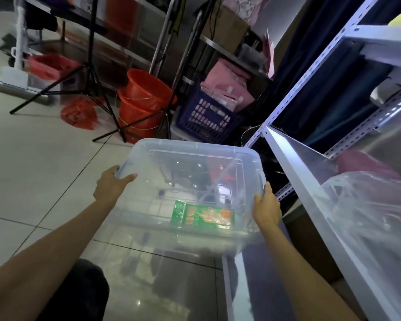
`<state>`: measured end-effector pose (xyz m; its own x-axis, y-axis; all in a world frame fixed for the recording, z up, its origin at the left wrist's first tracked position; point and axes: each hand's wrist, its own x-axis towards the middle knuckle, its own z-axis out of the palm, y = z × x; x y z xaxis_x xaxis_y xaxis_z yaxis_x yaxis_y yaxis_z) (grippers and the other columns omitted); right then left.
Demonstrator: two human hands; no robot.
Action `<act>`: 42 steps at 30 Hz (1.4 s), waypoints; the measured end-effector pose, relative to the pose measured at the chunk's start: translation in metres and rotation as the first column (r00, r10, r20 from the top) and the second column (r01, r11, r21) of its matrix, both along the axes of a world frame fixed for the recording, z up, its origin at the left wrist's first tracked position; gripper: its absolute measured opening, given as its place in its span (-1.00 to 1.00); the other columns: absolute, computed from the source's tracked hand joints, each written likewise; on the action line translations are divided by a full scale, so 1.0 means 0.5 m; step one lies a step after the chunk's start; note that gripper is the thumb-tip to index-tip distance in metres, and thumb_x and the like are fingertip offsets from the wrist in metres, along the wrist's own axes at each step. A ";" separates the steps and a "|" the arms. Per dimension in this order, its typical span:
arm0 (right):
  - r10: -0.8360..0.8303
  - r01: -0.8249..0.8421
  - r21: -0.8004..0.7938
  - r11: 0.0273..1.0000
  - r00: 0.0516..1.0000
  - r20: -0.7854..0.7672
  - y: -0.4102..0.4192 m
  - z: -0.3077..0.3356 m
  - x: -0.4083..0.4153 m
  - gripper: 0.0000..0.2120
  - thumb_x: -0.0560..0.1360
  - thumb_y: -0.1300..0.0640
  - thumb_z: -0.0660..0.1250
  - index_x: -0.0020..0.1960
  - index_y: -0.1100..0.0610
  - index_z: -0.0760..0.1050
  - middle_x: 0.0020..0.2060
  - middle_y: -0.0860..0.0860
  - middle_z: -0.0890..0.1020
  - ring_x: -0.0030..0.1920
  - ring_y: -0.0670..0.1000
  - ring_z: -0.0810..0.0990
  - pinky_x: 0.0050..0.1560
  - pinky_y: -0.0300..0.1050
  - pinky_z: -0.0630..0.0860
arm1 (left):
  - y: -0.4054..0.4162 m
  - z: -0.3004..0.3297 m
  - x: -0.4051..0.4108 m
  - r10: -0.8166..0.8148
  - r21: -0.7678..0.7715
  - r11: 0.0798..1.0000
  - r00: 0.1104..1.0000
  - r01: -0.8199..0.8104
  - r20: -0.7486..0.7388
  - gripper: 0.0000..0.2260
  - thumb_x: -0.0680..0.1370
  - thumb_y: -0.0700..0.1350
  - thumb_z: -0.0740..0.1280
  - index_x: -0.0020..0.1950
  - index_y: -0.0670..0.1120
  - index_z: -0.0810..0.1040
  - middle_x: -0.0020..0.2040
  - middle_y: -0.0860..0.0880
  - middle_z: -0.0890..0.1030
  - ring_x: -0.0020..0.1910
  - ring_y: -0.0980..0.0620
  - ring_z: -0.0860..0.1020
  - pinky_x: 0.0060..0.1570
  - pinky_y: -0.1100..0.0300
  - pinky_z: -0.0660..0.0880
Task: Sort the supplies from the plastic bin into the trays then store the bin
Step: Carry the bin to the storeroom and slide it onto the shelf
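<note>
Bin: the clear plastic bin [195, 158] is held above the floor [44, 158], beside the metal shelf [310, 193].
Hands: the left hand [111, 184] and right hand [266, 209] are curled over opposite rims.
Inside: a green packet [202, 215] is seen.

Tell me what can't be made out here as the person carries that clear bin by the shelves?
Head view only:
- Green packet in the plastic bin: print blurred, unreadable.
- Left hand and right hand: fingertips hidden behind the bin's rim.
- Metal shelf: upper levels cut off by the frame edge.
- Blue crate: contents too dim and small.
- Trays: none in view.
</note>
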<state>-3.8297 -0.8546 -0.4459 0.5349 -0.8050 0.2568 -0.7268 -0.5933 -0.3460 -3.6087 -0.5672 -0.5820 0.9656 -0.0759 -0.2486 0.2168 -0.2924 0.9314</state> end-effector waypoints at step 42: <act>0.222 -0.222 0.006 0.975 0.970 -0.102 0.146 -0.026 -0.077 -0.52 0.64 -0.10 0.06 0.52 0.02 0.23 0.51 -0.03 0.27 0.53 0.03 0.15 0.50 0.02 0.10 | -0.087 0.107 -0.163 -0.441 -0.191 0.814 0.797 0.549 0.412 -0.54 0.55 0.10 0.33 0.44 0.14 0.37 0.29 0.16 0.53 0.22 0.28 0.49 0.09 0.42 0.42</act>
<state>-3.8683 -0.7818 -0.4591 0.7235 -0.6619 0.1959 -0.6079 -0.7454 -0.2736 -3.6902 -0.6107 -0.5286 0.7907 -0.5816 0.1913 -0.2218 0.0192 0.9749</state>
